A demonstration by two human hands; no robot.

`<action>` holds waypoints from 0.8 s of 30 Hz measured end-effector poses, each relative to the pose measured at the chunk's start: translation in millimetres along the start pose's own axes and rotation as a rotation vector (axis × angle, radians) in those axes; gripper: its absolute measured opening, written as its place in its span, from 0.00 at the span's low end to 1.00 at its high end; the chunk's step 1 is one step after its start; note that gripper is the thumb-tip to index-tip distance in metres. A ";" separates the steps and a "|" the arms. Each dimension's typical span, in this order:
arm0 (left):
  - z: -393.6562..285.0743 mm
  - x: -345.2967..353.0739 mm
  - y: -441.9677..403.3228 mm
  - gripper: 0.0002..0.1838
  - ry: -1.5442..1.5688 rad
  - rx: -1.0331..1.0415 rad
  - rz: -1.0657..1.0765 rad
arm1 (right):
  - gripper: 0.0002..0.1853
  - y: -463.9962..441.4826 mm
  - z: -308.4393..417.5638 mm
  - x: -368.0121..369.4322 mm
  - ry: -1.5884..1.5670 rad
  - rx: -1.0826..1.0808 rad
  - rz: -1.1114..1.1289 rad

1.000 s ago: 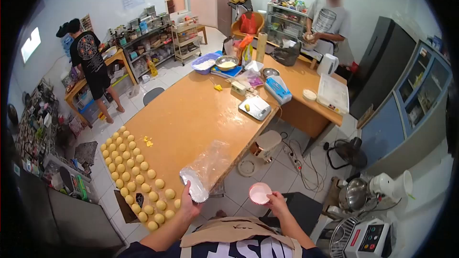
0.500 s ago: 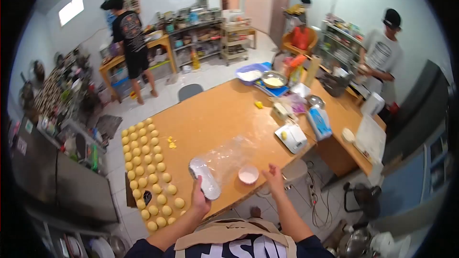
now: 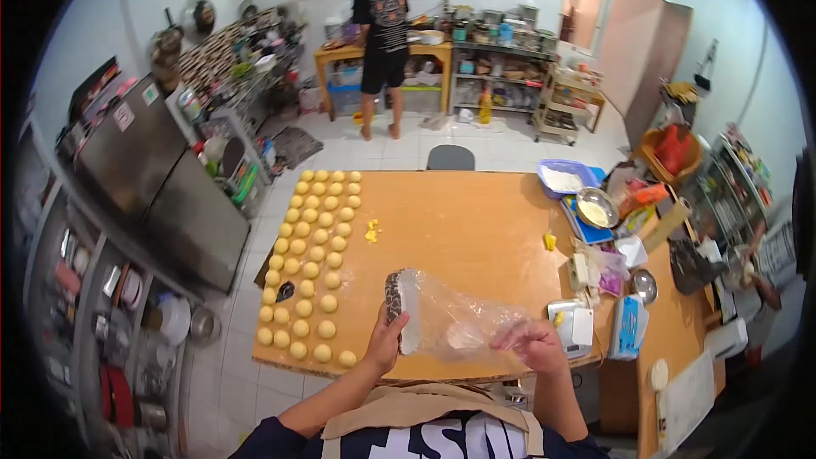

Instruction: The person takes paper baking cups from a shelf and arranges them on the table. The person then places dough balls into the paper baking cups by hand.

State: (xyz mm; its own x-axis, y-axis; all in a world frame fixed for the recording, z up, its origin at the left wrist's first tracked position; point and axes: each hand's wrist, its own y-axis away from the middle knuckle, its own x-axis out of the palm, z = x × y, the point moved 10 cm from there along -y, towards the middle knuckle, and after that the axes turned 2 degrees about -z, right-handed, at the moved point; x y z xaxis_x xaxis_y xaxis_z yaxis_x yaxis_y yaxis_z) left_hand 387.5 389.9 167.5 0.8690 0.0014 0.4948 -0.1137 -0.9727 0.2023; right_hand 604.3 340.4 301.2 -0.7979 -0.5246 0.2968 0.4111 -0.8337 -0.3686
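Note:
My left hand (image 3: 388, 342) is closed around a stack of paper baking cups (image 3: 396, 296), dark-patterned at one end and whitish along its side. A clear plastic bag (image 3: 455, 310) stretches from the stack towards my right hand (image 3: 537, 345). The right fingers are pinched on the bag's far end. Through the film, a pale paper cup (image 3: 463, 337) shows faintly near the table's front edge. To the left, round yellow dough balls (image 3: 311, 270) lie in rows on the wooden table (image 3: 459, 229).
Small yellow pieces (image 3: 372, 231) lie beside the dough. On the right are a white scale (image 3: 571, 327), a blue-and-white packet (image 3: 627, 327), a metal bowl (image 3: 597, 206) and a purple basin (image 3: 567, 177). One person (image 3: 382, 34) stands at the back counter; another is partly visible at far right.
My view has swung left. The plastic bag, lying on the table before, is now lifted between my hands. My right hand has gone from open near the paper cup to gripping the bag.

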 end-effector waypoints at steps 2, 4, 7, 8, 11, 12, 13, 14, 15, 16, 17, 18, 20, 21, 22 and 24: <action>2.6 -3.5 3.4 0.24 -0.029 0.051 -0.007 | 0.18 -14.1 -3.0 11.7 -0.276 0.244 0.030; 0.5 -6.9 5.8 0.25 -0.125 0.104 -0.022 | 0.23 -19.1 -15.6 13.4 -0.245 0.385 0.043; -7.0 -5.2 12.9 0.28 -0.252 0.143 -0.069 | 0.27 -30.1 -25.7 -5.0 0.260 0.323 -0.021; -12.9 1.4 18.3 0.28 -0.227 0.131 -0.082 | 0.29 -35.1 -25.0 -5.3 0.429 0.227 -0.089; -9.3 -1.4 16.9 0.29 -0.168 0.102 -0.147 | 0.28 -45.5 -3.3 -2.3 0.748 0.002 -0.295; -6.3 -4.7 15.5 0.29 -0.152 0.089 -0.173 | 0.26 -46.0 -1.3 -4.1 0.811 -0.025 -0.305; -7.3 -2.8 15.8 0.29 -0.144 0.078 -0.175 | 0.24 -46.4 0.6 -5.9 0.875 -0.052 -0.317; -9.1 -0.3 18.0 0.29 -0.137 0.062 -0.178 | 0.22 -45.5 -9.5 -13.1 0.929 -0.041 -0.269; -8.4 0.9 19.8 0.29 -0.132 0.045 -0.180 | 0.20 -43.2 -20.8 -18.2 0.982 -0.028 -0.222; -5.1 0.5 19.3 0.29 -0.085 0.035 -0.176 | 0.19 -36.1 -31.2 -34.7 0.927 0.034 -0.322; -0.9 0.0 17.0 0.29 -0.038 0.026 -0.169 | 0.18 -27.4 -41.3 -50.6 0.873 0.093 -0.421; 1.6 0.7 14.3 0.29 0.009 0.020 -0.161 | 0.18 -22.4 -43.7 -61.6 0.817 0.149 -0.520; 8.9 4.7 10.8 0.30 0.091 -0.024 -0.137 | 0.17 -19.4 -44.6 -70.7 0.508 0.161 -0.624; 10.6 8.7 9.8 0.30 0.131 -0.048 -0.124 | 0.17 -18.2 -43.4 -71.7 0.350 0.166 -0.673; 12.9 12.0 9.0 0.30 0.153 -0.084 -0.128 | 0.18 -17.4 -36.5 -71.0 0.316 0.161 -0.698; 17.7 20.3 9.8 0.31 0.196 -0.159 -0.136 | 0.21 -14.1 -20.8 -68.5 0.248 0.152 -0.751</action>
State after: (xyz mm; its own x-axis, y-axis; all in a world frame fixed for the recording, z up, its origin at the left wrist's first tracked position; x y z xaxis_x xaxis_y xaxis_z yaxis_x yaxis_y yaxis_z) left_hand 412.5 376.3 164.6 0.7735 0.1891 0.6049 -0.0903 -0.9118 0.4005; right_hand 644.0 391.7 267.8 -0.9524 0.2241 0.2065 -0.2329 -0.9723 -0.0188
